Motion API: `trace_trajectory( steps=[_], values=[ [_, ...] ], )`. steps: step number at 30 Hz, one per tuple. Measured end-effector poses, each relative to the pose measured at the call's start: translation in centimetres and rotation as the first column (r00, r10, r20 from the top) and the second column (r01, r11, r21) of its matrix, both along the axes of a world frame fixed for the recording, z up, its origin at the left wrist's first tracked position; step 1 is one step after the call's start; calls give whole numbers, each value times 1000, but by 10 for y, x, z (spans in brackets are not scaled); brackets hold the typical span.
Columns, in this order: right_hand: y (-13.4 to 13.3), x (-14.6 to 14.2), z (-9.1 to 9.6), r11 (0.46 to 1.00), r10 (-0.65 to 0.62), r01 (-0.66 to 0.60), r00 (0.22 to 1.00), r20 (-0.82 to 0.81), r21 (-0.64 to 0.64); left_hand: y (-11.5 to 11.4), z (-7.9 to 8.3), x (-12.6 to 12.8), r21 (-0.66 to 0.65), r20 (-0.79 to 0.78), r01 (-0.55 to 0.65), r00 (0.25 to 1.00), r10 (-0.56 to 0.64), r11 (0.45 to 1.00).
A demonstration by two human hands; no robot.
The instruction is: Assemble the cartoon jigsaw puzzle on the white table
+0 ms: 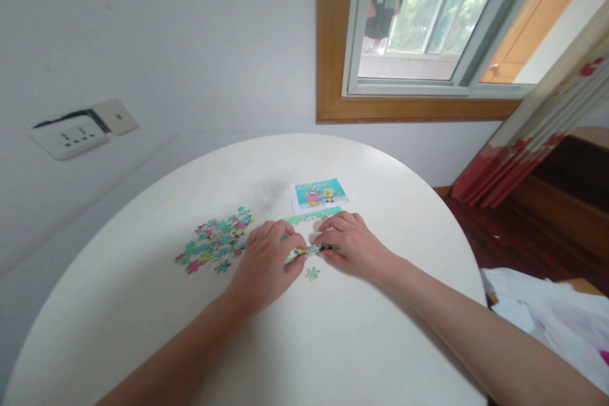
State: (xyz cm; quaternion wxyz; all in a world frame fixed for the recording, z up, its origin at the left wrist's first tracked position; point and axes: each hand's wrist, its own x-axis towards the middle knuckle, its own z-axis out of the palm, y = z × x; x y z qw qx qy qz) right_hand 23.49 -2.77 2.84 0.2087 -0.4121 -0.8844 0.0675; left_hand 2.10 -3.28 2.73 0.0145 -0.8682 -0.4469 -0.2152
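My left hand (269, 260) and my right hand (354, 244) face each other over the table. Between them is a short row of joined jigsaw pieces (313, 250), with the fingers and thumb of each hand closed on one end. My fingers cover both ends of the row. A loose pale green jigsaw piece (313, 274) lies just below it. Beyond my fingers is an assembled turquoise strip of jigsaw (311, 216), partly hidden by the hands. Farther back lies a picture card (321, 193) with a pink starfish and a yellow sponge character.
A heap of loose jigsaw pieces (214, 241) in green, pink and yellow is spread left of my left hand. The round white table (304, 355) meets a wall with a socket (71, 136) and a window (409, 76). White cloth (537, 311) lies at the right, beyond the table edge.
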Motion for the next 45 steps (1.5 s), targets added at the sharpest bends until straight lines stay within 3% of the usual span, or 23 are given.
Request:
trace_trajectory(
  steps=[5, 10, 14, 27, 36, 45],
  values=[
    [-1, -1, 0, 998, 66, -66, 998, -8, 17, 3, -1, -2, -6, 47, 16, 999, -15, 1000],
    [-1, -1, -1, 997, 79, -78, 997, -12, 20, 19, 2, -23, 0, 113, 25, 993, -25, 1000],
    [-1, -2, -2, 996, 87, -86, 996, -23, 18, 22, 6, -34, -36, 79, 28, 997, -25, 999],
    [0, -3, -5, 995, 95, -96, 995, -21, -16, 16, -1, -22, -53, 43, 60, 997, -58, 997],
    [-12, 6, 15, 984, 148, -147, 989, 6, -102, 22, 15, -35, -37, 104, -6, 994, 10, 999],
    [-13, -3, 5, 984, 130, -130, 991, -11, -125, 18, 11, -36, -129, 57, 83, 995, -76, 988]
  ],
)
